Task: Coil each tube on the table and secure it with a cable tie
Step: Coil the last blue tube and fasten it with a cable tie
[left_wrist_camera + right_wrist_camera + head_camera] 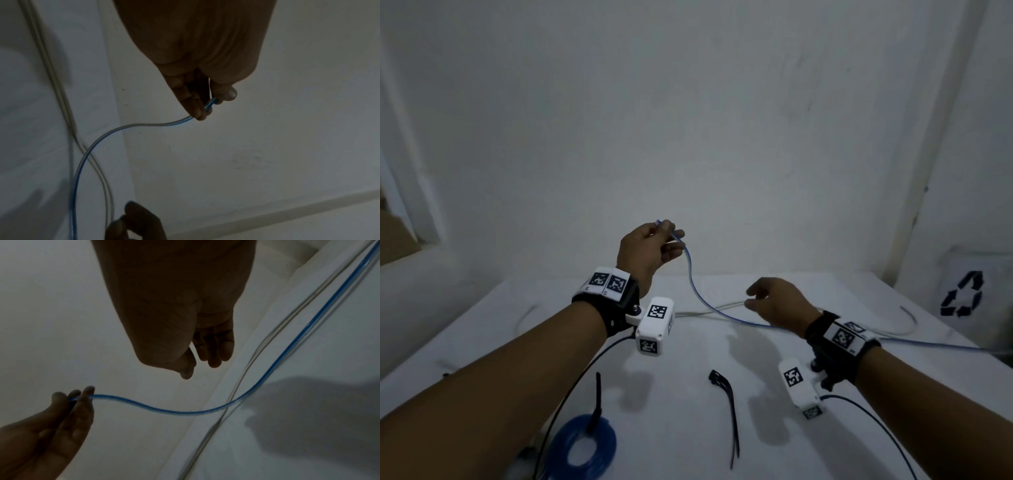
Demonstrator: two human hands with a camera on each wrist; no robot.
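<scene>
My left hand (pixel 671 236) is raised above the table's far edge and pinches one end of a blue tube (pixel 697 293) between thumb and fingers (pixel 197 112). From there the tube hangs down, curves across the white table (pixel 500 359), passes under my right hand (pixel 751 298) and runs off to the right. My right hand hovers over it with loosely curled fingers (pixel 213 360) and holds nothing. A white tube (pixel 726 305) lies uncoiled along the back of the table. At the near left sits a coiled blue tube (pixel 582 445) with a black cable tie (pixel 596 401) on it.
Loose black cable ties (pixel 727 407) lie in the middle of the table near me. A white bin with a recycling mark (pixel 962 294) stands beyond the table's right edge. The wall rises directly behind the table.
</scene>
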